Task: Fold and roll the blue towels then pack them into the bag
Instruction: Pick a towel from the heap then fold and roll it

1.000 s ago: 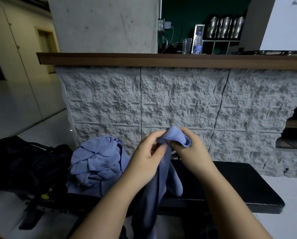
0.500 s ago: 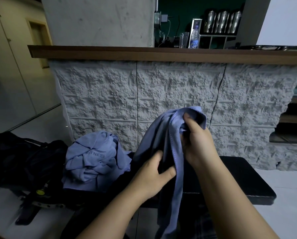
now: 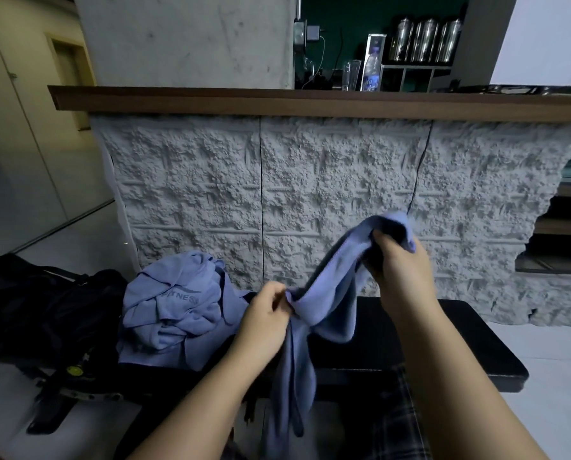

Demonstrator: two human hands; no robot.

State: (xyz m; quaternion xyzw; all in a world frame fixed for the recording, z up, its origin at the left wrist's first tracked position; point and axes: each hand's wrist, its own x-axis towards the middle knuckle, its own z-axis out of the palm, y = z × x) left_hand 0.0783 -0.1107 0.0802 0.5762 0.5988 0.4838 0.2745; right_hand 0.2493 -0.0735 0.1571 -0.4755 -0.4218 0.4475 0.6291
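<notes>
Head view: left hand (image 3: 270, 313) and right hand (image 3: 400, 267) are both pinching a blue towel (image 3: 330, 293), fingers curled, above the bench (image 3: 460, 343).

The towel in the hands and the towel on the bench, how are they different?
The held towel is up in the air, stretched between the left hand and right hand, with its end hanging down; the crumpled towel lies in a bunched heap on the black bench. The crumpled towel shows printed letters; the held towel shows none. Nobody touches the crumpled towel. Both are blue.
</notes>
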